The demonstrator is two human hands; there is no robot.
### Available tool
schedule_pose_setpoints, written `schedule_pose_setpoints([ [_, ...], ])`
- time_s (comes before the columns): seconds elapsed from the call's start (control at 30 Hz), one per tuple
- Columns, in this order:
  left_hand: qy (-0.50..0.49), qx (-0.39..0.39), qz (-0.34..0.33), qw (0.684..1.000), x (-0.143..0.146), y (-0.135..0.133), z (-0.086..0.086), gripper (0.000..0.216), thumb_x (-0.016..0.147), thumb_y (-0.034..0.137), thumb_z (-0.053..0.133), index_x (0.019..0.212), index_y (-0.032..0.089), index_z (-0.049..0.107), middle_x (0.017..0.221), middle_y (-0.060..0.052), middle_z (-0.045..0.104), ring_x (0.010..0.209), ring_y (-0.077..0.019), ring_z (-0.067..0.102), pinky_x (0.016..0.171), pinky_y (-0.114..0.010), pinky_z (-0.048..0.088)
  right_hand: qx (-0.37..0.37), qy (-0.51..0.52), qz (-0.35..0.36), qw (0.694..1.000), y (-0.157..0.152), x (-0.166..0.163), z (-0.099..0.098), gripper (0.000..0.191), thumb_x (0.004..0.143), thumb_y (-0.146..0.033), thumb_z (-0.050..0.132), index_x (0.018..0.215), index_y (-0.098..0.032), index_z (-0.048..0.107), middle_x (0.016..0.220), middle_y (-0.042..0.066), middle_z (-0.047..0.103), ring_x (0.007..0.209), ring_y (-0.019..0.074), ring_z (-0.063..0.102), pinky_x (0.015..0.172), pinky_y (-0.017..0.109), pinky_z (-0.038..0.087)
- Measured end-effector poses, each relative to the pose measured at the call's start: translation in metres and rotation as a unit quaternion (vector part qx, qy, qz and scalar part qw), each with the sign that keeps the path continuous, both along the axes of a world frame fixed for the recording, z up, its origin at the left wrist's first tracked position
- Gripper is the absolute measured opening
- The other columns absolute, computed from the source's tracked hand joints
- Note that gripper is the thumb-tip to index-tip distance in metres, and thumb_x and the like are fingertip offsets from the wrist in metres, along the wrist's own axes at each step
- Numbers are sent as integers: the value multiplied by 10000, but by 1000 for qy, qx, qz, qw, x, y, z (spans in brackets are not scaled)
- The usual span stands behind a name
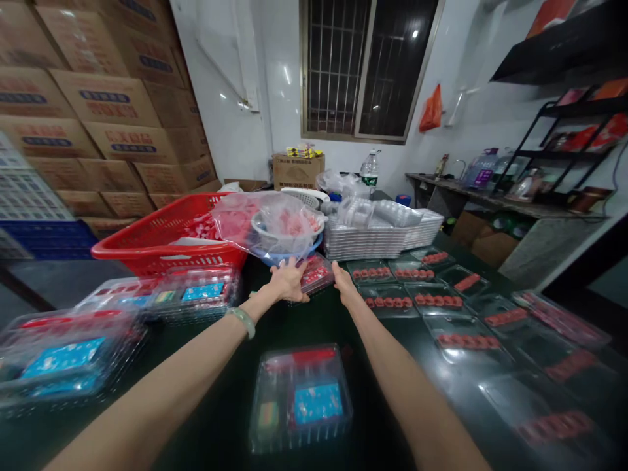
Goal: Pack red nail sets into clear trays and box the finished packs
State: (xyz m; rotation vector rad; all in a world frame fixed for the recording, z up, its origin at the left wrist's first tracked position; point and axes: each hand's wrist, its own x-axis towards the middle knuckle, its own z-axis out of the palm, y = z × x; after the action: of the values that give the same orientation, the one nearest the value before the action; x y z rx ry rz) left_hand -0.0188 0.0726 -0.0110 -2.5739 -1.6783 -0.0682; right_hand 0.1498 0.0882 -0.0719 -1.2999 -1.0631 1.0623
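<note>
Between my two hands, at the far side of the table, sits a clear plastic pack with red contents (pixel 318 273). My left hand (pixel 288 281), with a pale bangle on its wrist, grips the left end of this pack, its fingers over it and the thumb on the near side. At the pack's right edge, my right hand (pixel 344 285) is open, its fingers stretched forward; whether it touches is hard to tell. Nearer to me lies a clear compartment tray (pixel 301 399) with a blue packet, a red strip and a small yellow-green piece.
A red basket (pixel 161 242) and a bagged white colander (pixel 287 229) stand behind. Stacked clear trays (pixel 366 239) are behind right. Clear trays with red pieces (pixel 438 299) spread over the right side. Filled packs (pixel 63 356) lie left; cartons (pixel 112 98) rise behind them.
</note>
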Motion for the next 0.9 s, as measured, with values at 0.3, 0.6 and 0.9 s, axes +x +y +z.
schedule_pose_setpoints([
  [0.3,14,10,-88,996,-26,-31,-2,991,542,454,687,1383,286,191,1340,-193,245,1111,-439,350,789,-568,363,57,-52,65,995,-36,-4,-14,484,763,-562,476,935,-149,662,917,58,683,898,191,595,816,311,436],
  [0.6,1,74,-142,987,-42,-64,14,762,669,301,655,1344,187,319,1280,-157,391,1142,-380,356,870,-583,312,72,-199,50,976,-119,17,-23,474,858,-481,362,1146,-151,543,993,78,660,881,168,611,788,306,465],
  [0.9,-73,-1,-199,977,-57,-161,14,834,646,591,613,1337,224,324,1365,-153,336,1246,-389,260,929,-605,273,81,-558,-97,820,-157,117,-27,287,786,-152,440,1019,-138,608,1068,154,573,970,275,490,804,410,338],
])
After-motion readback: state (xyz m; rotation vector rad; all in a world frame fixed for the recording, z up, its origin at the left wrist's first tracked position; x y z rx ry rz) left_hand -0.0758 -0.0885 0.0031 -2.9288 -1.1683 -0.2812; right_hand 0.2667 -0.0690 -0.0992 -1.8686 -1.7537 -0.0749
